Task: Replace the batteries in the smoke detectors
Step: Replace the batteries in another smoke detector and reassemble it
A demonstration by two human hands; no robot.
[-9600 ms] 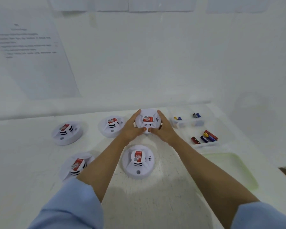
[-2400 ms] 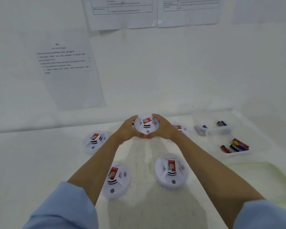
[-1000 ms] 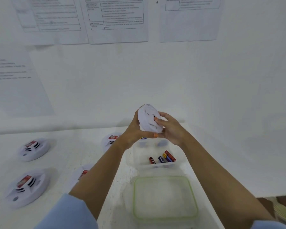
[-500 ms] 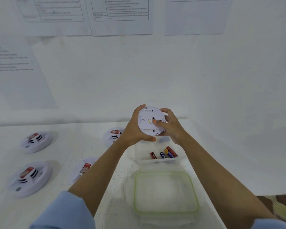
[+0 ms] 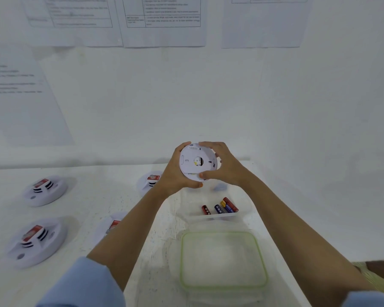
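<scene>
Item, far to the left of your left fingers: two smoke detectors [image 5: 43, 190] [image 5: 34, 242] face-up on the table [image 5: 93, 196], well apart from either hand. Item, nearer: a third detector [image 5: 112, 224] partly hidden by your left forearm, and a fourth detector [image 5: 152, 179] just behind your left wrist. Item, left hand [image 5: 174, 173]: curled round the left rim of the held smoke detector [image 5: 196, 162], fingertips wrapping under its lower edge. Item, the held detector itself: raised off the table between both hands, flat back turned toward you. A round disc, it has no long axis; the axis any twist would follow points straight at you. Item, right hand [image 5: 227, 167]: grasping the right rim, fingers arched over the top edge, thumb on the lower edge. Both hands touch it equally, so opening the back looks like a two-handed counter-twist. Item, below your right fingers: four batteries [image 5: 220, 208] lying side by side in a clear tray [image 5: 213, 217], long axes running roughly away from you; your right hand is the nearer. Item, closer to you than the tray: a green-rimmed container [image 5: 261, 258].
</scene>
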